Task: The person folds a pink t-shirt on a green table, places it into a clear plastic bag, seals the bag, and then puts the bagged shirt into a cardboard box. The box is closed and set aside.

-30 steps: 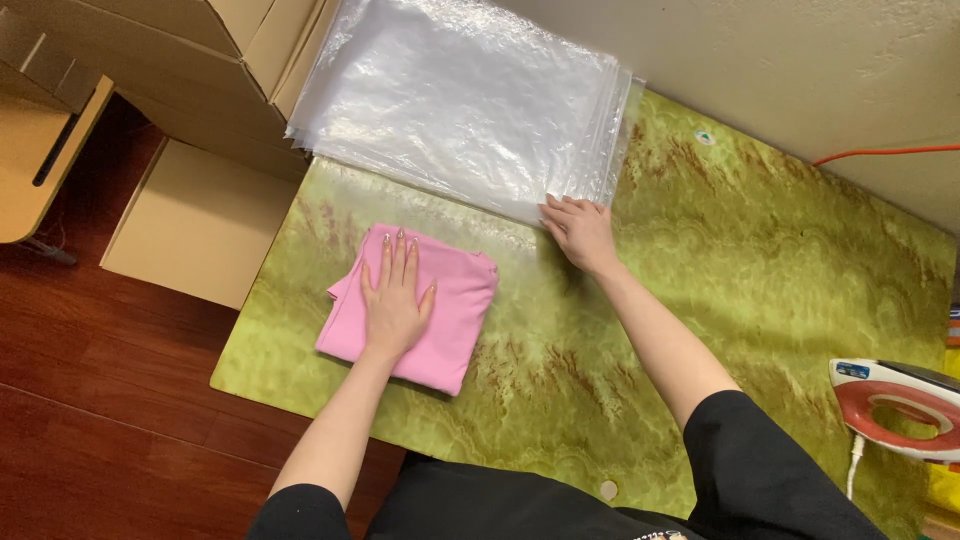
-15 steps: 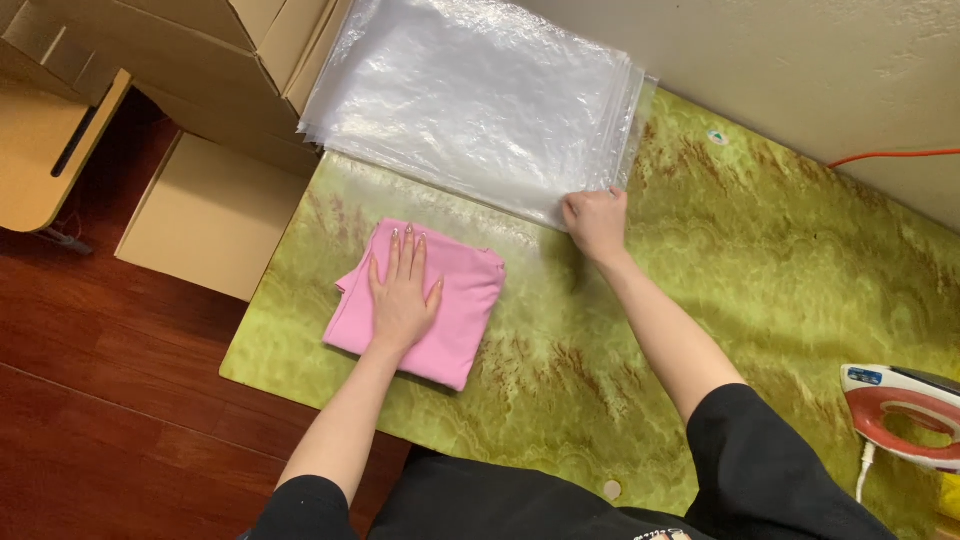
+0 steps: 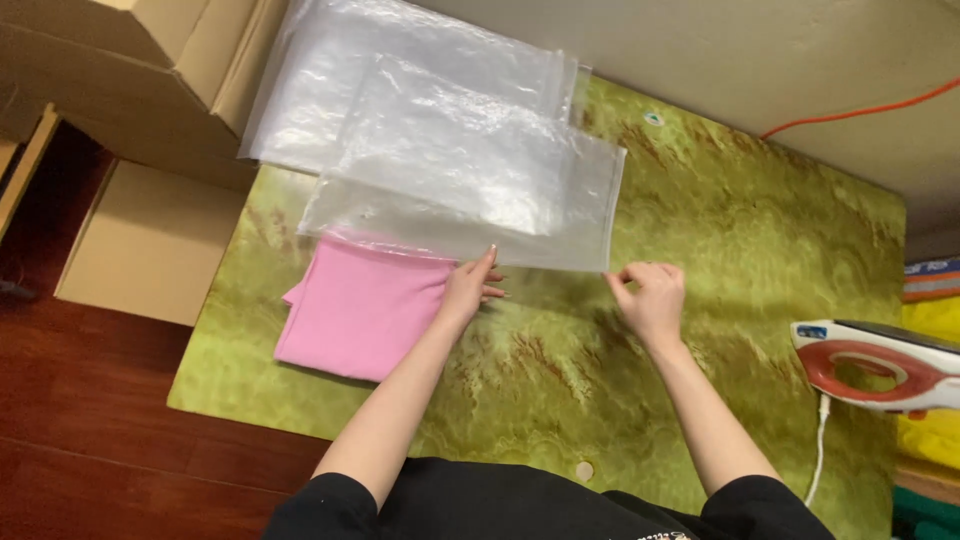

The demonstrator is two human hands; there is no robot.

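I pinch the clear plastic bag (image 3: 470,190) by its near edge, left hand (image 3: 468,288) and right hand (image 3: 648,298) each in a narrow grip, holding it taut. It hangs at mid-frame just over the folded pink cloth (image 3: 360,310) on the green counter (image 3: 720,300), mouth toward the cloth.

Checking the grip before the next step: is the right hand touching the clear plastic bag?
Touching. The head view shows the right hand pinching the near corner of the clear plastic bag.

free: green mat (image 3: 760,250) centre-right | blocked: iron (image 3: 880,365) (right edge), cardboard boxes (image 3: 130,90) left, probably
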